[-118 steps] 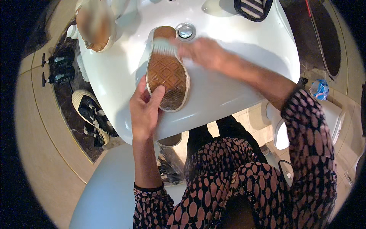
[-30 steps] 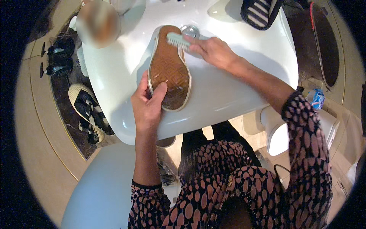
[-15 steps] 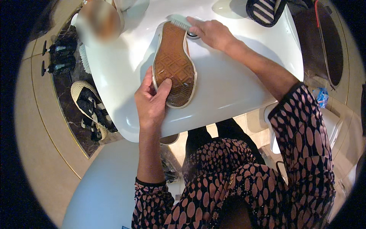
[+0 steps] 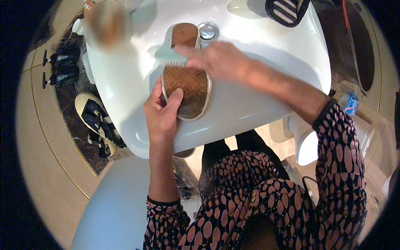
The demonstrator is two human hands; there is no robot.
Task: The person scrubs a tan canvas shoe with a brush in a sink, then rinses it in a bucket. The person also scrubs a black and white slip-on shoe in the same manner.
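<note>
We are gripping a shoe (image 4: 185, 81) with our left hand (image 4: 161, 118), which is holding on at its seven o'clock; the thumb (image 4: 176, 96) is lying on the brown, diamond-patterned sole and the fingers are curling behind the edge. The shoe is facing sole up over the white sink (image 4: 254, 91), its wide end pointing toward six o'clock and its narrow end toward twelve. Our right hand (image 4: 221, 60), at the shoe's two o'clock, is showing blurred, its fingers closing around a pale green brush (image 4: 170, 55). The brush is crossing the sole's narrow part, bristles pointing toward six o'clock; we cannot tell whether they are touching it.

From the shoe, a metal drain stopper (image 4: 208, 32) is sitting just beside it at one o'clock, and a black-and-white striped thing (image 4: 287, 11) is lying at two. A brown-and-white thing (image 4: 107, 25), too blurred to name, is resting at ten. Dark pump bottles (image 4: 64, 68) are standing at nine, and black footwear with cream soles (image 4: 96, 123) is lying at eight.
</note>
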